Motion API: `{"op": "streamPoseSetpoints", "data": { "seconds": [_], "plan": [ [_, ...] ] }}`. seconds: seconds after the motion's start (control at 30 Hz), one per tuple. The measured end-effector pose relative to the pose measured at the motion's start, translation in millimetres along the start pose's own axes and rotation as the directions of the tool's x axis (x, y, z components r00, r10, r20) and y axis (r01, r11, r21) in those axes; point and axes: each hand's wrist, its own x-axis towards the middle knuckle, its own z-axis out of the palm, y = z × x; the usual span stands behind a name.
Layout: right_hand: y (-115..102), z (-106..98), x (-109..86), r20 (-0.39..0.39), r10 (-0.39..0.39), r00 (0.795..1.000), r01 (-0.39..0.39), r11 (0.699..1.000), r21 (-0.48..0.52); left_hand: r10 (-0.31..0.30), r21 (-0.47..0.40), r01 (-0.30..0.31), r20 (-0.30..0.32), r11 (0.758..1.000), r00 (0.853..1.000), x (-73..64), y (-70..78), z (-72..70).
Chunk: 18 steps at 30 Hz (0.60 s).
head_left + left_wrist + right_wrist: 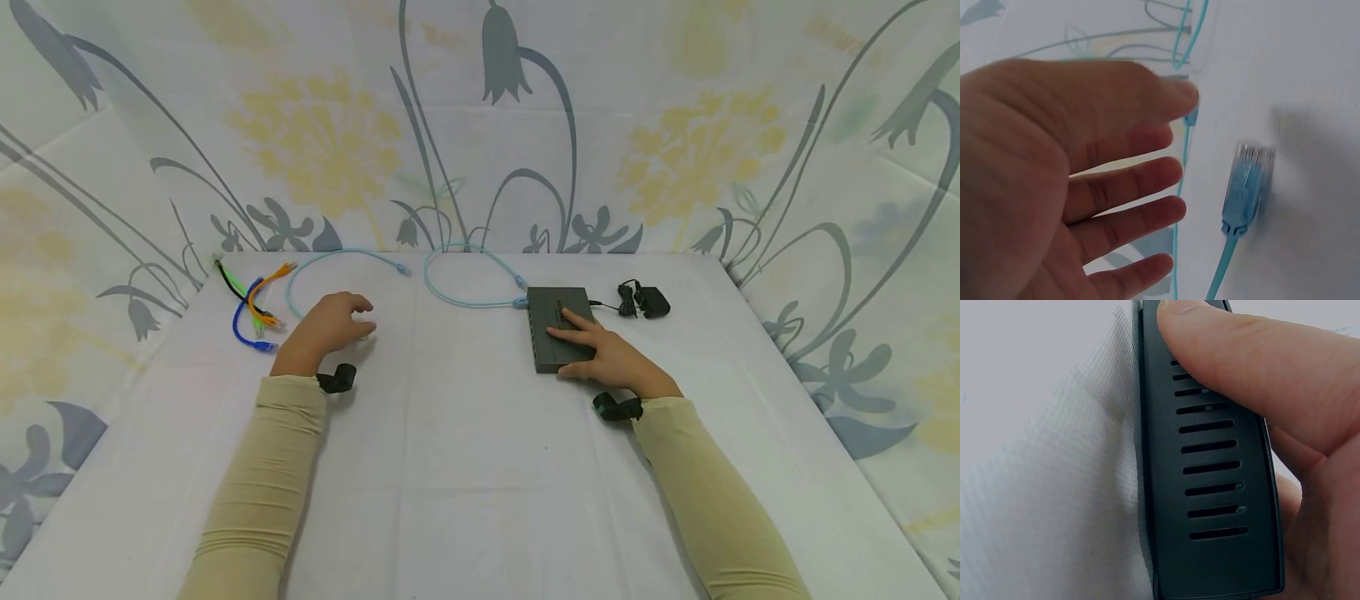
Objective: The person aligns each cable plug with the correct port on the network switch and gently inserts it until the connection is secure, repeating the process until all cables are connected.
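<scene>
My left hand (333, 323) is above the table beside a light blue network cable (348, 250), thumb and fingers apart and holding nothing. In the left wrist view, a clear-tipped cable plug (1247, 190) lies close to the fingertips (1169, 206). My right hand (603, 354) rests on a dark network switch (557, 329), its fingers stretched over the top. The thumb (1210, 353) presses the slotted side of that box in the right wrist view. Another light blue cable (450, 296) loops from a plug (519, 302) at the switch's left side.
Short blue (238, 321), orange (258, 292), green and black cables lie bunched at the left. A black power adapter (652, 302) with a bundled cord connects at the switch's right. Patterned cloth (450, 125) hangs behind the white table (457, 433).
</scene>
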Motion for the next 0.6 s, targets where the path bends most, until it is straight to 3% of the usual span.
{"op": "streamPoseSetpoints", "data": {
  "seconds": [0.37,0.6],
  "plan": [
    [0,0,-0.2,-0.002,-0.005,1.0,0.005,1.0,-0.004,-0.004,-0.047,0.005,0.039,0.999,0.999,-5.3,-14.8,-3.5],
    [0,0,-0.1,-0.001,-0.003,1.0,0.003,1.0,-0.008,0.002,-0.003,-0.001,0.049,1.0,0.999,-7.7,-19.9,-4.0]
  ]
}}
